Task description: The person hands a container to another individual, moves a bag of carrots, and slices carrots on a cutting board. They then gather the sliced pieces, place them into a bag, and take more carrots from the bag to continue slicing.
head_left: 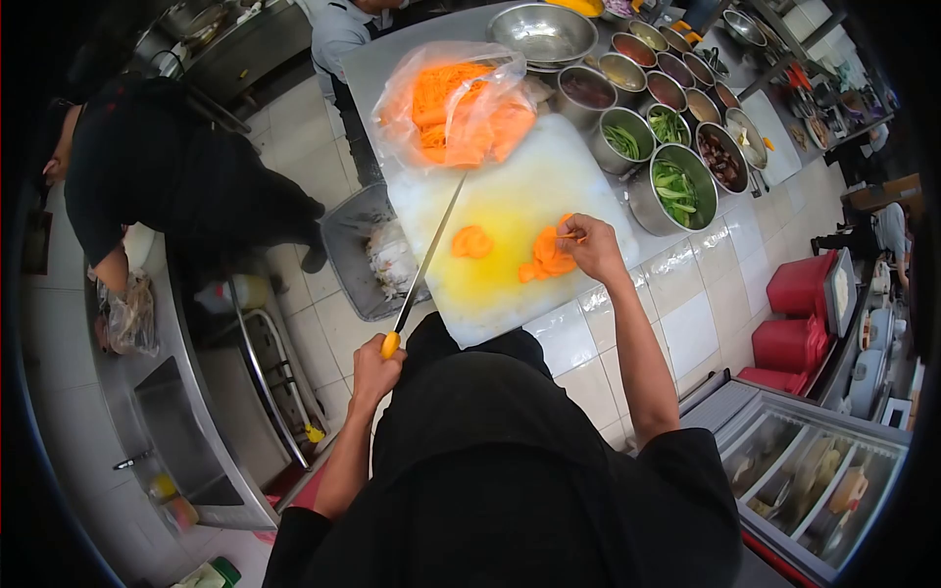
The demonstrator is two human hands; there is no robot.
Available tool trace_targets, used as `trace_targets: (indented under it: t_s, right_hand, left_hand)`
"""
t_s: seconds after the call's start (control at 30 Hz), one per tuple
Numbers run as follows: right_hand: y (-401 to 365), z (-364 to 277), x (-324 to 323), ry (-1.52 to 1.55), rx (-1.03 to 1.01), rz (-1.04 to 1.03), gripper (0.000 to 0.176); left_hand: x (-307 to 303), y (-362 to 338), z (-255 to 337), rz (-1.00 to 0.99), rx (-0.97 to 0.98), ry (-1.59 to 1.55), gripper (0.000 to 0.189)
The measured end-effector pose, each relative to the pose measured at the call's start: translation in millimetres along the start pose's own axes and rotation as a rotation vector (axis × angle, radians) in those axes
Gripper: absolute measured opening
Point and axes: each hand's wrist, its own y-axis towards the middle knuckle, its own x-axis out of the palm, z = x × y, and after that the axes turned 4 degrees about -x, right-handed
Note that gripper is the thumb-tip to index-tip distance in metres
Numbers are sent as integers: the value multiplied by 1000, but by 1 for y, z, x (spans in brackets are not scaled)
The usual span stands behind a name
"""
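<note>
My left hand (pixel 377 365) is closed on the yellow handle of a long knife (pixel 428 250). Its blade reaches across the white cutting board (pixel 529 186) towards a plastic bag of shredded carrot (pixel 453 103). My right hand (pixel 591 243) rests on a pile of carrot slices (pixel 547 257) at the board's right side, fingers pinching one piece. A smaller heap of carrot slices (pixel 471 241) lies in the board's middle, between the blade and my right hand. The board is stained yellow-orange.
Several metal pots (pixel 672 186) of greens, sauces and other ingredients stand beyond the board, with a big steel bowl (pixel 542 34). A grey waste bin (pixel 368 255) stands on the floor at left. Another person in black (pixel 167 176) bends over a steel counter. Red stools (pixel 799 314) are at right.
</note>
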Motion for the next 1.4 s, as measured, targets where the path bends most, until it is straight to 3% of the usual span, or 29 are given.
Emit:
trace_targets:
  t_s: [0.03,0.2,0.43,0.53,0.73,0.8,1.03,1.23,1.3,1.4]
  right_hand:
    - [4,-1,0,167,80,-68,17]
    - [21,-29,51,320,82,-271,18]
    - [32,-18,101,68,1,-172,22]
    - [28,-13,107,30,-133,-77,21]
    - [33,-4,45,33,-174,36,31]
    - [33,6,11,-357,-186,-125,35]
    - [16,-5,1,-392,-104,-197,30]
    - [25,0,-1,-233,-28,-190,21]
    - [28,1,-1,58,75,-136,16]
    - [33,-2,26,244,9,-187,17]
  left_hand:
    - [0,-1,1,1,-3,-8,23]
    - [1,1,-2,13,18,-20,21]
    - [3,2,-5,10,-6,-12,21]
    - [3,0,-2,6,-20,-12,21]
    - [2,0,1,-10,-18,-15,23]
    - [1,1,2,-18,-22,-9,23]
    - [2,6,0,-26,21,6,22]
    - [0,6,3,-19,13,6,23]
    - [1,5,2,-13,7,2,23]
    - [2,5,-1,-16,16,-24,23]
